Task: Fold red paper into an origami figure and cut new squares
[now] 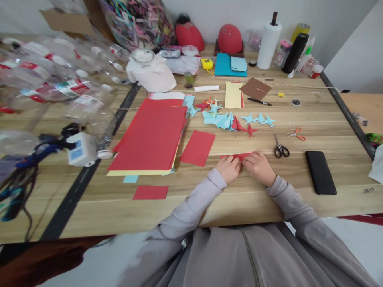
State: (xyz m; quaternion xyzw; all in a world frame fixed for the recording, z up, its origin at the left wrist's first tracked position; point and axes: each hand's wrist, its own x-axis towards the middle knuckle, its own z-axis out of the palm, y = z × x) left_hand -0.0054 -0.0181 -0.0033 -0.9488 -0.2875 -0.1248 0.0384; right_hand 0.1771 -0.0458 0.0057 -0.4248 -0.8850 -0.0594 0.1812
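A narrow strip of red paper [241, 155], apparently folded, lies on the table under my fingers. My left hand [229, 169] presses its left part with fingers closed on it. Close beside it, my right hand [259, 168] is closed on the right part; the fingertips hide much of the paper. To the left rests a flat red sheet [198, 148]. Beyond my hands, folded paper cranes stand in a row, light blue ones [220, 119] and red ones [250, 130].
A stack of red sheets [152, 131] and a small red piece [151, 192] lie left. On the right are black scissors [280, 148], orange scissors [298, 134] and a black phone [320, 172]. Plastic bottles [68, 88] crowd the far left. A paper roll [269, 46] stands behind.
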